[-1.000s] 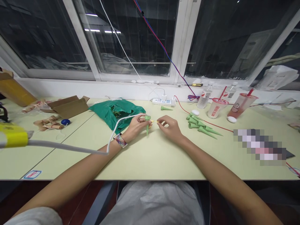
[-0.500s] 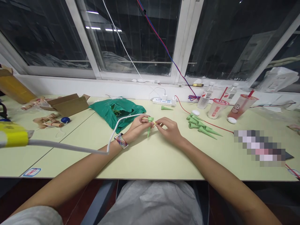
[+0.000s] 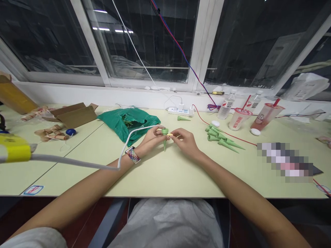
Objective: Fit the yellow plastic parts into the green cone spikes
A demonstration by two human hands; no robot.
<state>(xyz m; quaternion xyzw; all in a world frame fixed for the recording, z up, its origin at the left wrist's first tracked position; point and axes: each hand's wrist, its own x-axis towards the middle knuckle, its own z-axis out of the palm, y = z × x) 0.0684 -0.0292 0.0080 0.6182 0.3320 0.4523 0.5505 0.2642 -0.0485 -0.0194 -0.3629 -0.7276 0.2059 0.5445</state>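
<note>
My left hand (image 3: 152,138) is closed on a green plastic watering spike (image 3: 164,131), its wide cup end up and its point down over the table. A small yellow piece (image 3: 170,134) is pinched in the fingertips of my right hand (image 3: 187,140), right beside the spike's neck; I cannot tell whether it sits in the spike. To the right lies a pile of several similar green spikes (image 3: 221,136). One more spike (image 3: 183,119) rests alone farther back. An opened green plastic bag (image 3: 116,120) with green pieces inside lies behind my left hand.
A white cable (image 3: 77,162) crosses in front of my left forearm. At the back stand a power strip (image 3: 178,111), a bottle (image 3: 226,107) and two drink cups (image 3: 239,119). Wooden toys (image 3: 51,133) and a cardboard box (image 3: 73,115) lie on the left.
The yellow piece shows more plainly between my hands, beside the spike's neck. The spike in my left hand now hangs more upright. Both hands keep nearly the same place.
</note>
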